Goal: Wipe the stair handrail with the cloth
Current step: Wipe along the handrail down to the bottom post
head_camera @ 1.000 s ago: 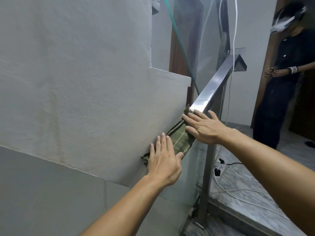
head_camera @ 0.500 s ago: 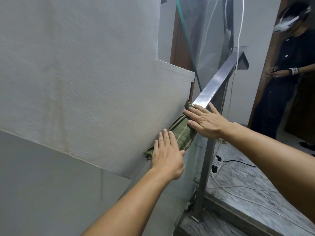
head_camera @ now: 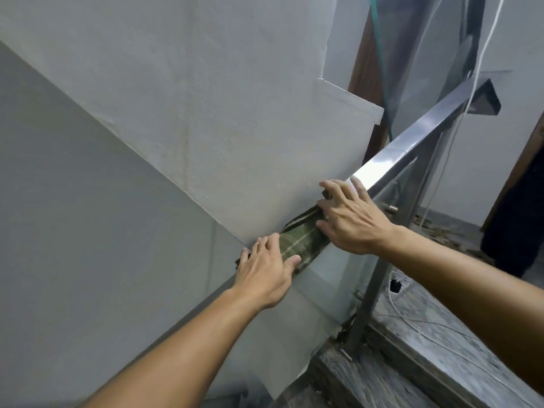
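Note:
A shiny steel handrail point(head_camera: 412, 139) slopes up to the right, close beside a grey wall. A green checked cloth point(head_camera: 300, 241) is draped over the rail between my hands. My left hand point(head_camera: 266, 272) presses flat on the cloth's lower end, fingers spread. My right hand point(head_camera: 350, 219) lies palm down on the cloth's upper end, its fingertips reaching the bare metal. The rail under the cloth is hidden.
A glass panel point(head_camera: 332, 287) hangs under the rail, held by a steel post point(head_camera: 371, 295). Grey stone steps point(head_camera: 412, 366) lie at lower right with white cables across them. A dark-clothed person's legs point(head_camera: 512, 225) stand at the right edge. The grey wall point(head_camera: 176, 113) fills the left.
The camera has tilted and moved closer. Both hands stay pressed on the cloth; they sit a little closer together, the cloth more bunched between them.

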Demonstrator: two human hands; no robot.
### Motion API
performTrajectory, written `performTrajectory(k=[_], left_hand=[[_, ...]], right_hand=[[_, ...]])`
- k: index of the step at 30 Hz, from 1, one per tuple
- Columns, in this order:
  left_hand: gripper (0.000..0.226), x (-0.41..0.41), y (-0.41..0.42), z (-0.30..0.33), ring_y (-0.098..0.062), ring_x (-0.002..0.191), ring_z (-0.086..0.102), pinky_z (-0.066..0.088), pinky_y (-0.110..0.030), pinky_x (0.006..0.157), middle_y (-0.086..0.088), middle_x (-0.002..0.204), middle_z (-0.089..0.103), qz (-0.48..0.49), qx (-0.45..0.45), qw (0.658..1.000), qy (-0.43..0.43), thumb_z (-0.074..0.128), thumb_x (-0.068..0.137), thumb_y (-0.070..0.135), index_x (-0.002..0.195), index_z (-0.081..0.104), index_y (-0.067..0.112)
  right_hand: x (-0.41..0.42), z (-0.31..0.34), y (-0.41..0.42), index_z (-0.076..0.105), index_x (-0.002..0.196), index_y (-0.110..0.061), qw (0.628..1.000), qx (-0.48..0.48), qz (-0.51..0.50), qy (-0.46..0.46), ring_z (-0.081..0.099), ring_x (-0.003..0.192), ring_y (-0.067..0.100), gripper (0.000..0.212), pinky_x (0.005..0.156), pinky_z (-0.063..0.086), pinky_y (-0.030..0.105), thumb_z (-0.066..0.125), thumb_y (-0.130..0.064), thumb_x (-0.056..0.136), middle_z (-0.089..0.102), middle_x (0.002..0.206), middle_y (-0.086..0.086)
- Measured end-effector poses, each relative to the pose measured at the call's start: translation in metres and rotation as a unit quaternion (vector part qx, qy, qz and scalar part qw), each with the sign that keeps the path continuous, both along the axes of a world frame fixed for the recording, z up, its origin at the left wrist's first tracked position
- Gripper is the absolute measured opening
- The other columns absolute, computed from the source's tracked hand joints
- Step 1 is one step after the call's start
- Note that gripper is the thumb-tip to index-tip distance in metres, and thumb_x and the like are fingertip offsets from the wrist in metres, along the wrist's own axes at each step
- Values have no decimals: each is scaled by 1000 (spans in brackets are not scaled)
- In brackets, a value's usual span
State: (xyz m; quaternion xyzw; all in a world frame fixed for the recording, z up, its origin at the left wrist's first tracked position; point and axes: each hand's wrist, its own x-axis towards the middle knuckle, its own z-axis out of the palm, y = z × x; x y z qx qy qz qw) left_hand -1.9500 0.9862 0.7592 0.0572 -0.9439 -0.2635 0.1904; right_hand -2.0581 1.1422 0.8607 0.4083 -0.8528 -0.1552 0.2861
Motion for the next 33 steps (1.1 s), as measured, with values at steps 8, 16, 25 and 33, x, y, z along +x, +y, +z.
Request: performTrajectory(k=[8,16,25,33], left_hand=[[72,31,-7,-31,-26,148,8,8,-42,120,-14,161,5,62,-77,995,-24,26,99,47,150,0,3],[68,105,-50,-86,-21,147,11,12,-40,120,-5,162,5,74,-97,992,-19,26,99,47,151,-6,16],[66,200,-98,-156,-23,140,26,19,-40,116,-1,158,21,122,-89,988,-36,36,98,43,152,5,21],[71,284,-139,-208,-24,147,10,6,-38,120,-7,161,10,170,-69,977,-111,40,98,38,152,-3,20]], right_hand=[[3,-16,-6,-1,152,-25,988,124,42,-85,-9,148,20,77,120,-7,40,1,-67,87,5,162,0],[50,-60,-48,2,152,-33,967,205,148,-36,18,146,31,63,118,12,51,7,-58,94,27,157,9],[121,-108,-118,19,150,-32,922,293,248,-52,46,128,29,60,111,31,50,19,-57,96,43,148,6],[200,-178,-172,27,147,-21,910,289,295,-44,56,107,31,63,90,49,45,20,-54,94,55,131,9]])
